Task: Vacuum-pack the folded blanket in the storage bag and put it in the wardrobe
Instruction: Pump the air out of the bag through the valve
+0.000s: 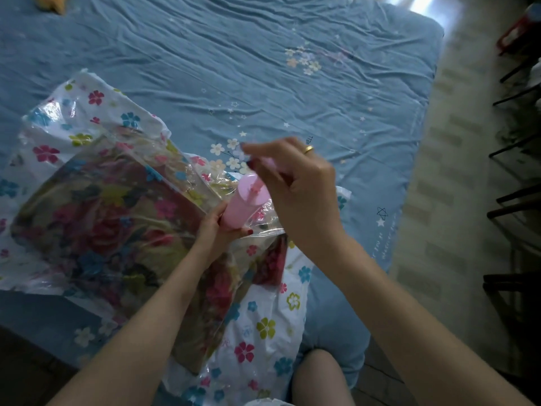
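A clear storage bag [87, 118] printed with small flowers lies on the bed, and a folded rose-patterned blanket [96, 221] shows through it. A pink hand pump [246, 200] stands on the bag's right side. My left hand [216, 230] grips the pump's cylinder near its base. My right hand [292, 183] holds the pink pump handle, raised above the cylinder and blurred by motion. The valve under the pump is hidden.
The bed is covered with a wrinkled blue sheet [263, 68] with star and flower prints. Its right edge borders a pale floor [456, 171]. Dark chair legs [515, 136] stand at the far right. My knee [319, 376] is at the bottom.
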